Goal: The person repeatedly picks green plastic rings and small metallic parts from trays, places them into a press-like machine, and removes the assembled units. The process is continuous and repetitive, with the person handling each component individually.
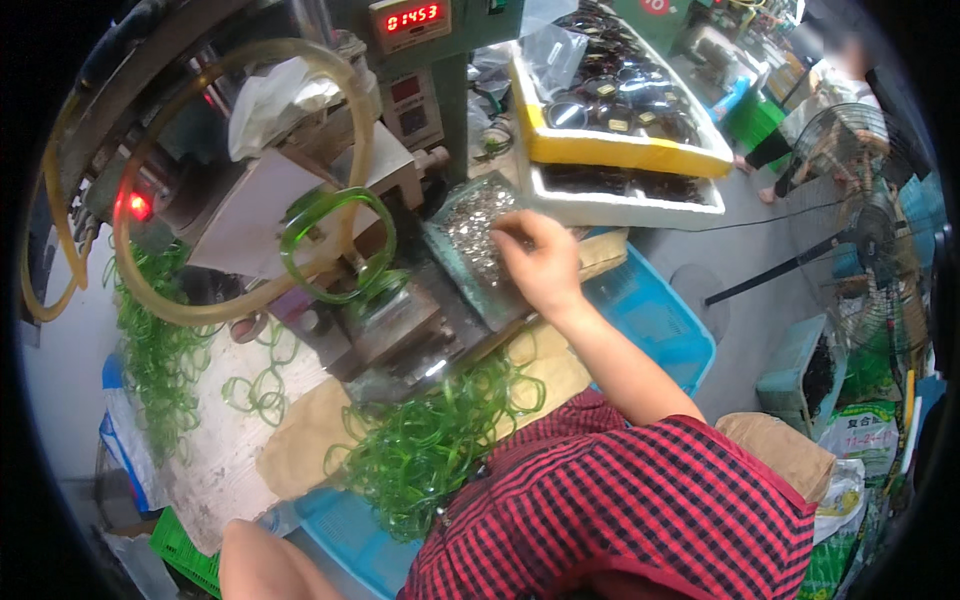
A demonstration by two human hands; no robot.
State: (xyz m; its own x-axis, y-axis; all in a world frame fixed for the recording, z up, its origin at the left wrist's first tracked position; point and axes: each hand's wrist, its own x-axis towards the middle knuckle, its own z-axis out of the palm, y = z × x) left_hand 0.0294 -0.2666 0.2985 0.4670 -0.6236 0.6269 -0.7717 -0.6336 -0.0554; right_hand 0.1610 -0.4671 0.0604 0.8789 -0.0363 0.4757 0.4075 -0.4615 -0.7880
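Right hand (540,262) over shallow grey tray of small silvery metal bits (470,240), fingertips pinched narrow in pile. Green translucent plastic rings (430,445) heaped below tray. Left hand unseen. Best: pinch lightly, lift straight, avoid scattering.

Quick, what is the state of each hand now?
Left hand: not in view.
Right hand: fingers pinched in the tray of small metal parts; grip cannot be told.
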